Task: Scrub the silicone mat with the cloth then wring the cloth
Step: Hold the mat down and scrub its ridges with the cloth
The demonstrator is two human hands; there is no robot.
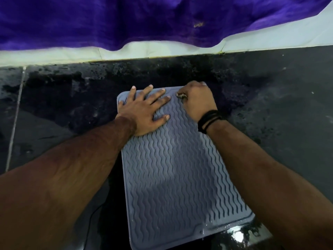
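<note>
While the left hand [144,112] lay flat with its fingers spread wide, pressing down the far left corner of the grey silicone mat [180,168], the right hand [196,101] was curled into a fist at the far right corner, just beside the other. Only a small pale scrap of the cloth [182,95] showed at the fist's inner edge; the rest was hidden inside the grip, so I could not tell how much of it there was. The mat rested on the wet black desk [279,105], its long axis running from the hands back toward the person, so nearly all of its wavy ribbed surface lay on the near side of both hands, between the two forearms. A black band [209,120] circled the right wrist. Beyond the hands, purple fabric [126,22] hung over the pale wall.

I judged the scrubbing to be under way at the far end, with the right hand doing the work and the left acting as an anchor. Any coming stroke would probably have to be drawn back toward the body along the ribs. Wringing looked not yet begun.
</note>
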